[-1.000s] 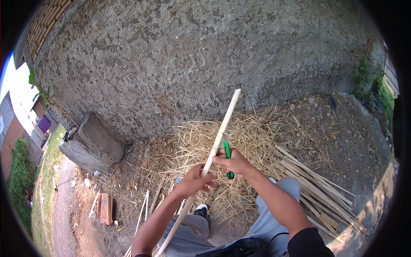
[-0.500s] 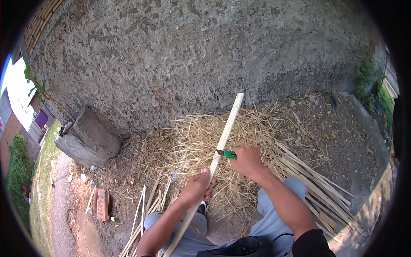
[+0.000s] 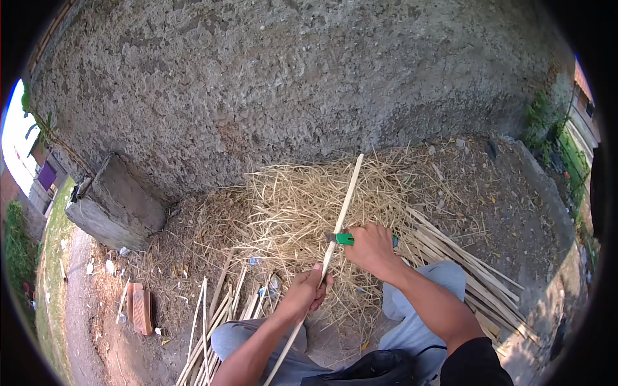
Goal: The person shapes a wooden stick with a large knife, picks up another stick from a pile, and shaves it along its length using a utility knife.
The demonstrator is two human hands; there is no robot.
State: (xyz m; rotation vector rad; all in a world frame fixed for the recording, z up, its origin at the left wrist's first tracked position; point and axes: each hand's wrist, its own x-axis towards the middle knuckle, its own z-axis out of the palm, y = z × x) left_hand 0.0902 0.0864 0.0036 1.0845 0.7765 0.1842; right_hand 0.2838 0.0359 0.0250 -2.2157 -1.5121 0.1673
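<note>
My left hand [image 3: 304, 293] is closed round a long pale bamboo strip [image 3: 348, 196], which slants up and away from my lap with its narrow edge toward me. In my right hand [image 3: 371, 248] is a green utility knife [image 3: 346, 238]. Its dark blade lies against the strip a little above my left hand. Under the strip's upper half spreads a heap of thin shavings [image 3: 293, 206] on the ground. The lower end of the strip passes between my knees.
More strips [image 3: 467, 267] lie on the right, and another bundle [image 3: 209, 341] lies by my left knee. A rough wall [image 3: 309, 83] rises ahead. On the left stand a concrete block [image 3: 119, 206] and a reddish brick piece [image 3: 140, 310].
The strip has turned from its broad face to its narrow edge. My right hand and the knife have come slightly down along it. The view has shifted a little.
</note>
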